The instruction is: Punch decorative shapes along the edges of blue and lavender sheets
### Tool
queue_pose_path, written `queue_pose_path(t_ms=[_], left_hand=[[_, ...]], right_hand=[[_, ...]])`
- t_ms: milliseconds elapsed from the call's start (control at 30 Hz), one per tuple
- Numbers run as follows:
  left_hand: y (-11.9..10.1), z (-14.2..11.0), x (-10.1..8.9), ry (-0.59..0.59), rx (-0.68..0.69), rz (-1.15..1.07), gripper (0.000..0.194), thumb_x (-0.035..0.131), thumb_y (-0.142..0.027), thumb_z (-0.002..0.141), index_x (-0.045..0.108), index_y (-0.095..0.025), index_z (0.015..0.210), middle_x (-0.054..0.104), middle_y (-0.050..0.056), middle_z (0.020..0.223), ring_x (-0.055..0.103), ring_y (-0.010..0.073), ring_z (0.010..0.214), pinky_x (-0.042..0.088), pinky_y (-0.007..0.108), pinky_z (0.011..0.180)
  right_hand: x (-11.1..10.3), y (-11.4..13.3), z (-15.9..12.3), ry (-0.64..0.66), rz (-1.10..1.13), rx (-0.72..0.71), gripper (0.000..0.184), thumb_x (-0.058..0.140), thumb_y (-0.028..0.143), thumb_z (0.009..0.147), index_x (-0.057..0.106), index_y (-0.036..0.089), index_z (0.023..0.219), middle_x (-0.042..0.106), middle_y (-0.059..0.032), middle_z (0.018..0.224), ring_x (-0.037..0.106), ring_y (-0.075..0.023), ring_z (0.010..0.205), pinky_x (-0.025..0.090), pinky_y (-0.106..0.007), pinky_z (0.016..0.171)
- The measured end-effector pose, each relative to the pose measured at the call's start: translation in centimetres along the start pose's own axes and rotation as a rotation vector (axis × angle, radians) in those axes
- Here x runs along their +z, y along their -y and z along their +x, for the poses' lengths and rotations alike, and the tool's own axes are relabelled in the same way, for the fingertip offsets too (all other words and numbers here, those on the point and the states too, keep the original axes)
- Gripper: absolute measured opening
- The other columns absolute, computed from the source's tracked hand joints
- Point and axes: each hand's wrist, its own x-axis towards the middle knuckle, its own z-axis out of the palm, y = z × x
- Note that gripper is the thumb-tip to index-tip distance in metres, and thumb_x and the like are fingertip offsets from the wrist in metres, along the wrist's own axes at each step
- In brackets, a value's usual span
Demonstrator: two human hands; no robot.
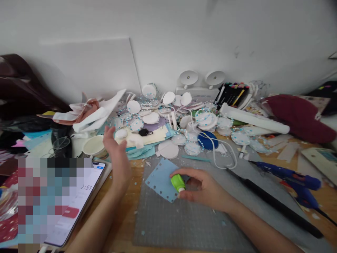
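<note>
Open over the near grey mat [168, 225]; blocked behind by white discs [151, 118], rightward by a black tool [279, 205] (long, slanting).

Place: craft workspace, home or studio unclear | Surface: grey cutting mat [168, 228] on wooden table [123, 211] | Tools: blue glue gun [292, 175], marker set [234, 93] | Materials: blue paper [163, 179], heaped white discs [151, 118]

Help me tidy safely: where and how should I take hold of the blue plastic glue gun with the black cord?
Grip the glue gun by its handle, from above on the right, I'd judge: it lies on its side, handle angled toward the person, narrow nozzle pointing left; the black cord trails from the handle's end.
</note>
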Motion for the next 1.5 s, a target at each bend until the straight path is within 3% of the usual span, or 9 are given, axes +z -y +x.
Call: queue_pose_path(t_ms=[100,200,267,367,467,600,767,1000,1500], left_hand=[[-0.6,-1.9,0.3,0.321,0.049,0.046,0.035,0.055,-0.031,0.081,0.053,-0.021,0.115,0.049,0.007,0.130,0.043,0.0221,0.122,0.035,0.033,0.102],[-0.9,-3.4,0.5,0.717,-0.233,0.026,0.022,0.058,-0.036,0.082,0.061,-0.017,0.092,0.062,0.003,0.084,0.058,0.0151,0.074,0.046,0.024,0.064],[-0.8,-3.9,0.6,0.796,-0.381,-0.020,0.024,0.059,-0.039,0.081,0.060,-0.015,0.079,0.056,-0.001,0.065,0.050,0.0108,0.056,0.039,0.020,0.049],[-0.5,-4.4,0.7,0.803,-0.444,-0.089,0.023,0.062,-0.038,0.080,0.061,-0.015,0.082,0.056,0.000,0.066,0.049,0.0102,0.055,0.040,0.020,0.049],[-0.4,-5.0,0.6,0.791,-0.419,-0.098,0.020,0.062,-0.034,0.080,0.059,-0.015,0.088,0.055,0.000,0.068,0.050,0.0102,0.058,0.041,0.020,0.051],[-0.8,-5.5,0.4,0.814,-0.327,-0.028,0.017,0.059,-0.031,0.084,0.054,-0.016,0.077,0.043,-0.005,0.059,0.039,0.0070,0.051,0.031,0.018,0.046],[-1.0,-5.6,0.4,0.865,-0.150,0.101,0.035,0.052,-0.029,0.088,0.039,-0.017,0.058,0.032,-0.006,0.055,0.032,0.0064,0.050,0.026,0.019,0.046],[-0.7,-6.4,0.4,0.978,-0.003,0.139,0.031,0.047,-0.024,0.091,0.041,-0.016,0.062,0.033,-0.006,0.056,0.032,0.0059,0.052,0.026,0.018,0.048],[-0.5,-6.3,0.5,0.996,0.037,0.171,0.030,0.045,-0.022,0.092,0.044,-0.015,0.063,0.036,-0.006,0.056,0.034,0.0058,0.052,0.027,0.018,0.049]], right_hand=[[-0.2,0.1,-0.1,-0.009,0.003,-0.056,0.039,0.076,0.034,0.069,0.066,0.024,0.105,0.064,-0.0032,0.102,0.059,-0.0179,0.094,0.049,-0.029,0.084],[-0.5,0.2,-0.1,0.000,0.005,-0.089,0.038,0.075,0.033,0.071,0.066,0.024,0.106,0.062,-0.0031,0.101,0.058,-0.0168,0.094,0.048,-0.029,0.084],[-0.6,0.1,0.0,-0.006,0.010,-0.132,0.038,0.075,0.033,0.071,0.066,0.025,0.107,0.058,-0.0040,0.107,0.056,-0.0175,0.100,0.046,-0.030,0.088],[-0.7,-0.1,0.1,-0.081,0.063,-0.200,0.040,0.077,0.038,0.069,0.067,0.026,0.106,0.054,-0.0052,0.112,0.053,-0.0198,0.105,0.044,-0.032,0.089],[-0.7,-0.2,0.1,-0.190,0.208,-0.188,0.038,0.075,0.041,0.071,0.064,0.027,0.104,0.058,-0.0030,0.098,0.057,-0.0172,0.090,0.048,-0.030,0.079],[-0.6,-0.6,0.1,-0.261,0.285,-0.185,0.035,0.073,0.036,0.074,0.057,0.028,0.105,0.062,-0.0032,0.097,0.059,-0.0165,0.087,0.049,-0.028,0.075],[-0.4,-0.7,0.0,-0.354,0.173,-0.290,0.039,0.075,0.042,0.071,0.062,0.029,0.105,0.058,-0.0044,0.107,0.057,-0.0183,0.095,0.049,-0.028,0.079],[-0.1,-0.3,-0.3,-0.300,0.155,-0.175,0.040,0.077,0.026,0.072,0.061,0.032,0.108,0.060,-0.0001,0.099,0.058,-0.0137,0.090,0.048,-0.022,0.077],[-0.2,-1.4,-0.3,-0.283,-0.232,-0.333,0.045,0.074,0.023,0.075,0.054,0.034,0.114,0.057,-0.0010,0.107,0.053,-0.0182,0.103,0.042,-0.030,0.091]])
